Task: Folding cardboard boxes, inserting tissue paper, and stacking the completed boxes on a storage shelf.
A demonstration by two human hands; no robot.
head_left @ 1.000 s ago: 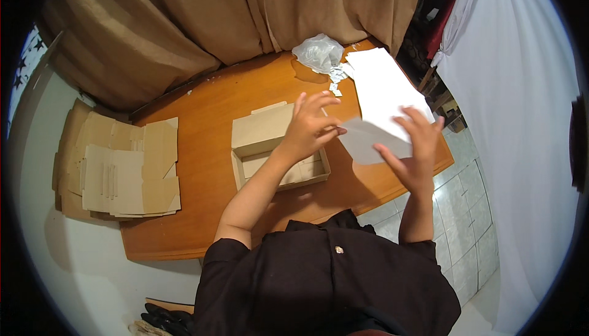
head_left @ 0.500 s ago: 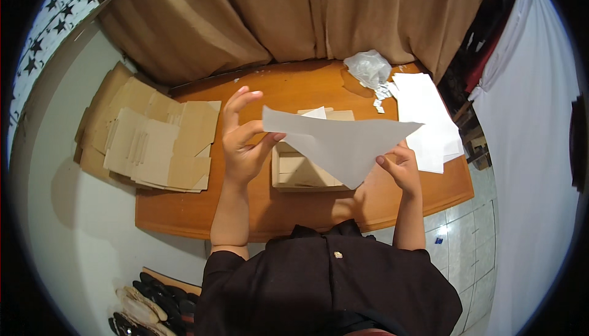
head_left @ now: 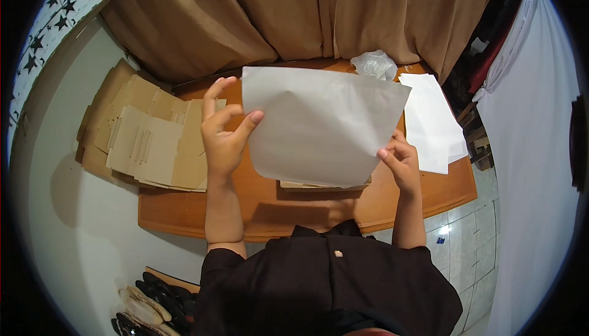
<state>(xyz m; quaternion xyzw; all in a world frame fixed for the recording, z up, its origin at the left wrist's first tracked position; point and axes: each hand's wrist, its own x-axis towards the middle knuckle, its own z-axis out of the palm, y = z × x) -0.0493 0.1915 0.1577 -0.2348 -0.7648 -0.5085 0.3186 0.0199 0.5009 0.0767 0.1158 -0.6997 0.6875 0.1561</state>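
Over the box [head_left: 322, 191], your left hand [head_left: 222, 143] and right hand [head_left: 403, 164] pinch paper [head_left: 319, 127]. Now opened flatter, it hides the box's inside.

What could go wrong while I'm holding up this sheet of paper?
The sheet of paper might crease or slip, since your left hand and right hand pinch only its side edges and it bows slightly. It also hides most of the box, so you could knock the box unseen. The white papers lie near the right edge of the table; a bump might send them off.
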